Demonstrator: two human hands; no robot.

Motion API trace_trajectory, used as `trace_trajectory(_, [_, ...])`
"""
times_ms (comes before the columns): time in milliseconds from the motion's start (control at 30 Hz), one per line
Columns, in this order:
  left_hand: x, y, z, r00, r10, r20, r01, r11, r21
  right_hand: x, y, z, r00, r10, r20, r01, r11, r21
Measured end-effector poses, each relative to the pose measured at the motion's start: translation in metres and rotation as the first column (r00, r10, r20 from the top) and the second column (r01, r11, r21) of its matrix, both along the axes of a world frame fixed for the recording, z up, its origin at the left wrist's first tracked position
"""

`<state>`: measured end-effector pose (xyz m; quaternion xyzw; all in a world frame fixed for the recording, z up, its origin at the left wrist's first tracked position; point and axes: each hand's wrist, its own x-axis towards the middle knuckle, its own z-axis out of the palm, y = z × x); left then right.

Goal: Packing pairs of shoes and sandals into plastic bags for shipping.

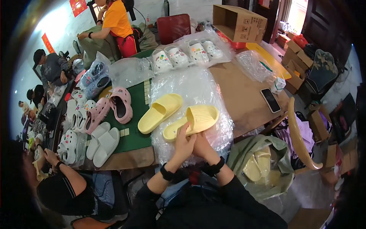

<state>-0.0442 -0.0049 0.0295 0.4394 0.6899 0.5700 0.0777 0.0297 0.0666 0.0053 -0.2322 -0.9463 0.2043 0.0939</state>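
Two pale yellow slide sandals lie on a sheet of clear plastic wrap on the table. My left hand grips the heel end of the nearer yellow sandal, thumb on its upper edge. My right hand is pressed close beside the left, under that sandal's heel, touching the plastic; whether it grips the sandal I cannot tell. The other yellow sandal lies free to the left, at an angle.
Pink clogs, white slides and bagged white clogs lie on the green mat. A phone rests on brown cardboard at right. A bag with more yellow sandals sits lower right. A cardboard box stands behind. Other people sit left.
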Motion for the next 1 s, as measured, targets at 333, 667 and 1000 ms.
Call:
trace_trajectory(333, [-0.013, -0.08, -0.024, 0.979, -0.139, -0.15, 0.104, 0.97, -0.222, 0.015, 0.011, 0.046, 0.958, -0.095, -0.27, 0.007, 0.951, -0.308])
trace_trajectory(667, [-0.028, -0.107, -0.008, 0.868, -0.149, -0.474, 0.006, 0.957, -0.29, -0.014, 0.012, 0.073, 0.934, -0.249, -0.258, 0.333, 0.868, 0.368])
trace_trajectory(1000, [-0.025, -0.079, -0.038, 0.985, 0.171, -0.016, -0.169, 0.949, -0.267, -0.046, 0.038, 0.095, 0.975, -0.164, -0.151, 0.217, 0.86, 0.461])
